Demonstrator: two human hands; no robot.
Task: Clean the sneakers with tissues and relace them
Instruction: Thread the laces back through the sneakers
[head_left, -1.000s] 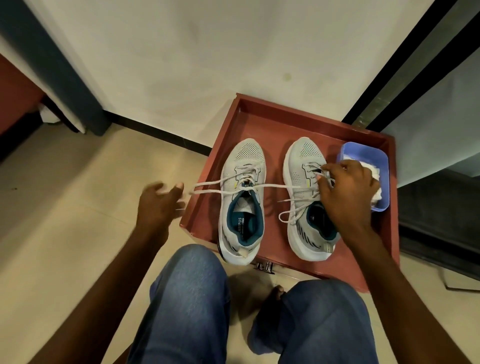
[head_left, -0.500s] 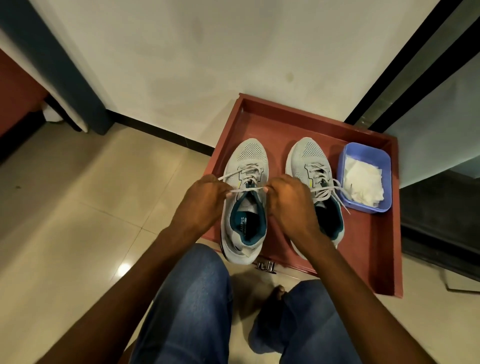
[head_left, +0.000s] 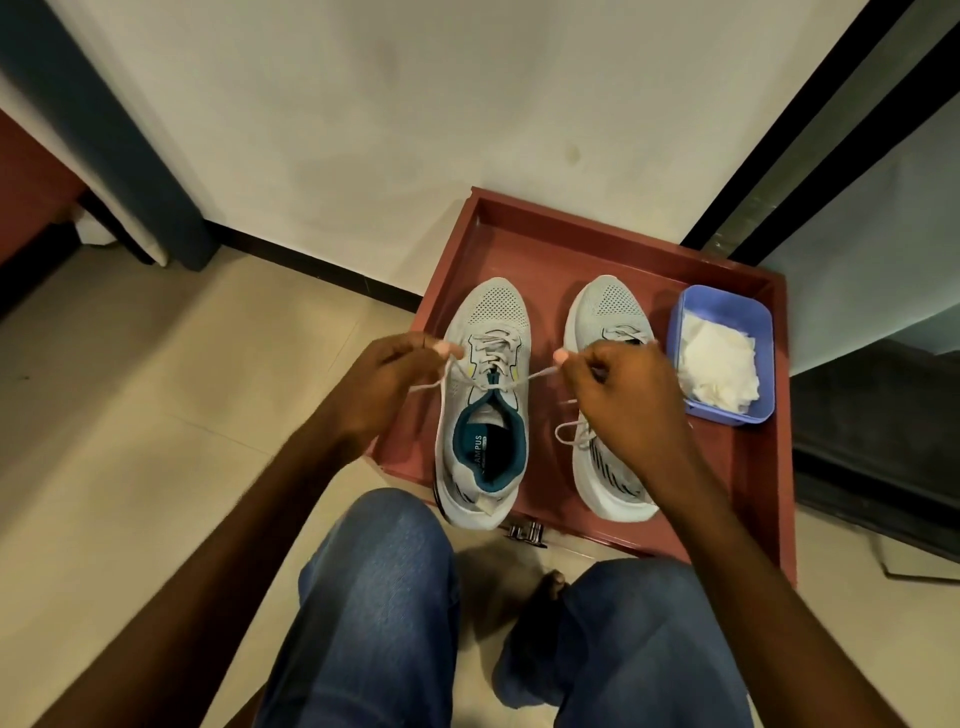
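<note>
In the red tray (head_left: 737, 467), seen from the head camera, the left shoe (head_left: 485, 395) lies toe-far, heel-near, beside the right shoe (head_left: 605, 332). Its lace (head_left: 540, 375) runs crosswise above the tongue, one end pinched in each hand. The left hand (head_left: 392, 384) holds its end left of the shoe; the right hand (head_left: 618, 395) holds its end between the shoes, raised. Both look equally near. Tissues (head_left: 719, 364) sit far right.

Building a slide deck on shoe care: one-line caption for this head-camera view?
Left hand and right hand pull the left sneaker's lace ends apart.
</note>
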